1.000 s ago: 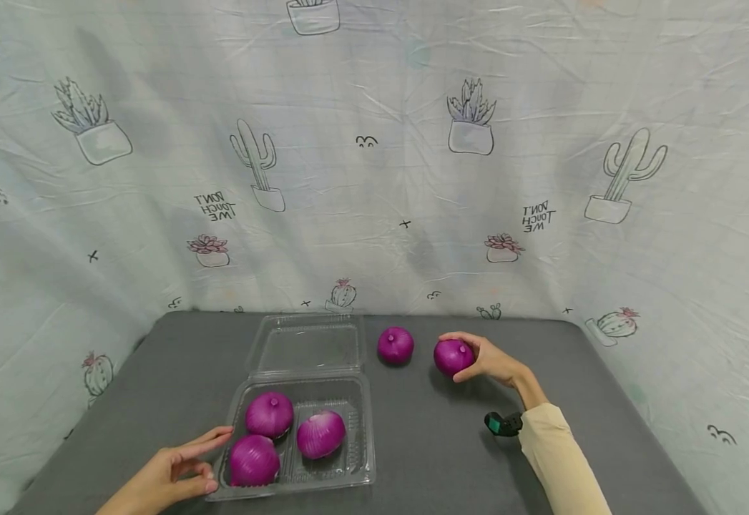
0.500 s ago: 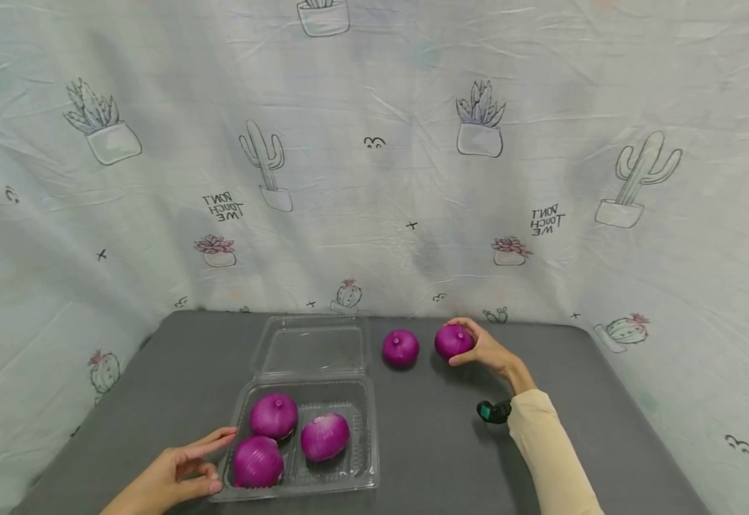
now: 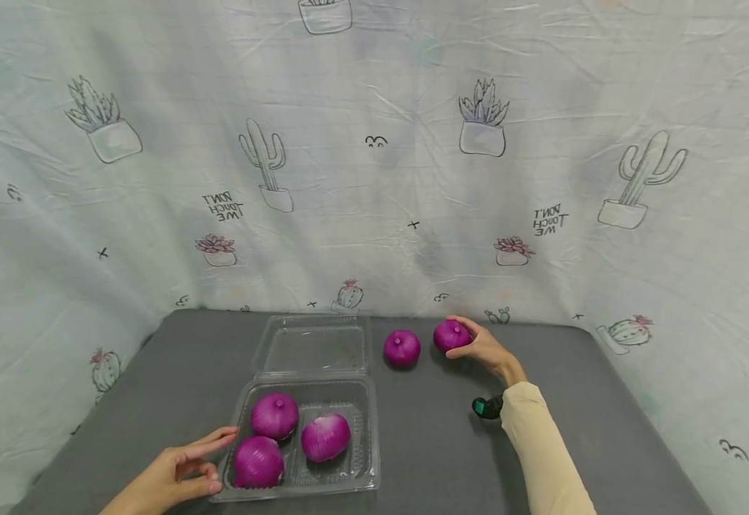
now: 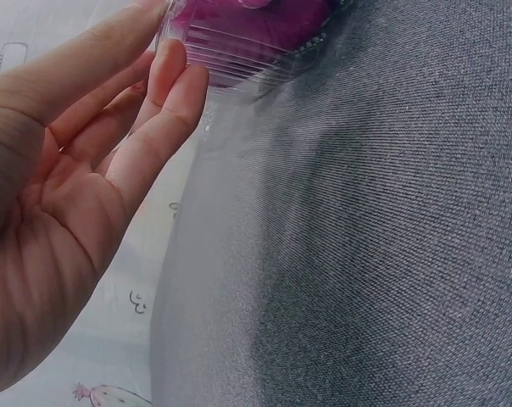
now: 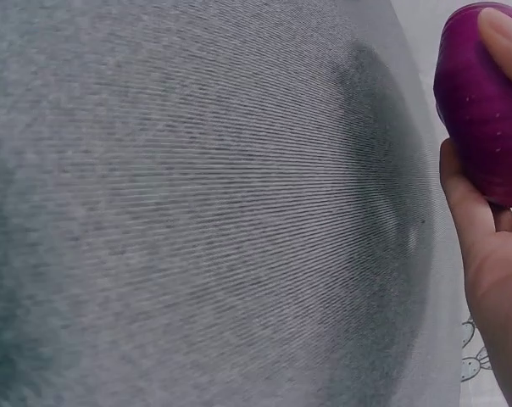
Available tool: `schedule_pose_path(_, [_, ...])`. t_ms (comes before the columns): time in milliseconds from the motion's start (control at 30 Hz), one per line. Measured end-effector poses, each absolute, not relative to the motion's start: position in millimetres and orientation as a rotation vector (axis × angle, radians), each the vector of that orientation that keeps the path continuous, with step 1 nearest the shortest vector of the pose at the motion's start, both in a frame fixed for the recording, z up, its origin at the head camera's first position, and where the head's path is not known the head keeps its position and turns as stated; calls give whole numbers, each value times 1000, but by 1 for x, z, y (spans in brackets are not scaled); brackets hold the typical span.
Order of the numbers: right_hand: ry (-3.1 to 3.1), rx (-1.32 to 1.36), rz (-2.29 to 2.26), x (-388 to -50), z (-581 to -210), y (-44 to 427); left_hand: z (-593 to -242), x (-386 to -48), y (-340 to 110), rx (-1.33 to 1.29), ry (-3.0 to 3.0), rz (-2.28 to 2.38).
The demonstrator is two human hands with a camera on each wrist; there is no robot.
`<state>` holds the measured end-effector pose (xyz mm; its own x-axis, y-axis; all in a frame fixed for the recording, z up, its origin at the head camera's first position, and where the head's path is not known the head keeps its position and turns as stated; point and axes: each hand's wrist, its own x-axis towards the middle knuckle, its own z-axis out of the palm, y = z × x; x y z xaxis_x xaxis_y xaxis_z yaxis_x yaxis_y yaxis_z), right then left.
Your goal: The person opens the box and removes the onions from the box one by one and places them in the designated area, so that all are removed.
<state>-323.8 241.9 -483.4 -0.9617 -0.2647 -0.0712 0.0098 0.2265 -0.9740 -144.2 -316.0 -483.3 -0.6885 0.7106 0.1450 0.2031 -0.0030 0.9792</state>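
Observation:
At the back right of the table, my right hand (image 3: 486,351) grips a red onion (image 3: 451,335), thumb on one side and fingers on the other. Another red onion (image 3: 402,348) sits just left of it. The right wrist view shows the gripped onion (image 5: 485,110) at the edge; whether it touches the cloth I cannot tell. A clear plastic clamshell box (image 3: 364,400) lies with its lid (image 3: 312,349) folded back. Inside are three onions, two on the left and one onion (image 3: 325,437) on the right. My left hand (image 3: 171,472) touches the box's left side with extended fingers.
Grey cloth covers the table (image 3: 432,450). Behind and at both sides hangs a pale curtain (image 3: 374,179) printed with cacti. A black wrist device (image 3: 488,408) with a small green face is on the right forearm.
My right hand and its onion have moved away toward the back of the table. The left hand stays at the box. The head view has shifted slightly.

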Motion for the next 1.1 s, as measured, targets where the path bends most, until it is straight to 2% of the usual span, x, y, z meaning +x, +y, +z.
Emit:
schedule_pose_path(633, [2289, -319, -1726, -333, -489, 234, -478, -142, -315, 743, 1708, 1795])
schedule_pose_path(1100, [2222, -329, -1706, -338, -490, 236, -482, -142, -313, 842, 1728, 1812])
